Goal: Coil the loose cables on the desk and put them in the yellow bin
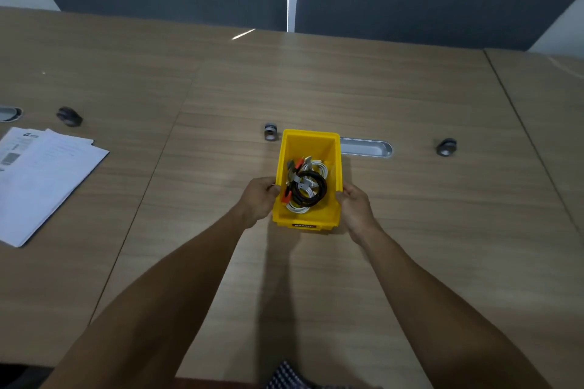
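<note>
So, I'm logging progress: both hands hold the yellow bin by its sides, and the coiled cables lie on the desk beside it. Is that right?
Not quite. In the head view the left hand and right hand do hold the yellow bin by its sides, but the coiled cables lie inside it, not on the desk beside it.

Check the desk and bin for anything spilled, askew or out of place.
Nothing stands out. The coiled cables lie inside the yellow bin, none hanging over its rim. The left hand and right hand hold its sides. The papers on the left lie slightly fanned, not spilled.
</note>
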### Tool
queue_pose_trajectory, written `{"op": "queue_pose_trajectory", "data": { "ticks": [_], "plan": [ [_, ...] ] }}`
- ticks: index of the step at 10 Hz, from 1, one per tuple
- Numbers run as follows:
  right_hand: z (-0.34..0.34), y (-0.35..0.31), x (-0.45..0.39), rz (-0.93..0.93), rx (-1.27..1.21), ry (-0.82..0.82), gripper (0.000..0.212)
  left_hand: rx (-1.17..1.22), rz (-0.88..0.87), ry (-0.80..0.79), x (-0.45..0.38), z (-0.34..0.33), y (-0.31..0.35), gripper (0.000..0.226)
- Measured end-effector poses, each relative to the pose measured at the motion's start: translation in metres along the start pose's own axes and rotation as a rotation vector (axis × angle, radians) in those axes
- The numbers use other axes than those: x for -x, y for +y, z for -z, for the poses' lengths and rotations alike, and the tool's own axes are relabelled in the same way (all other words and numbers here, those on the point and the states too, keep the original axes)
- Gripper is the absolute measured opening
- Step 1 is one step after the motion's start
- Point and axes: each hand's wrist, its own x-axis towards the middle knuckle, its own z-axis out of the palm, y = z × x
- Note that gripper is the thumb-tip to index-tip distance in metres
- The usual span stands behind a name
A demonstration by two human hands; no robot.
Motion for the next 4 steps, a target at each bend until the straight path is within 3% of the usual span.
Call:
{"op": "queue_pose_trajectory", "data": {
  "ticks": [3,4],
  "plan": [
    [0.011,0.000,0.017,0.030,0.018,-0.026,0.036,0.067,0.006,0.014,0.009,-0.012,-0.003,0.028],
    [0.011,-0.002,0.013,0.084,0.037,0.094,0.031,0.094,0.025,0.011,0.001,-0.014,-0.010,0.028]
  ]
}}
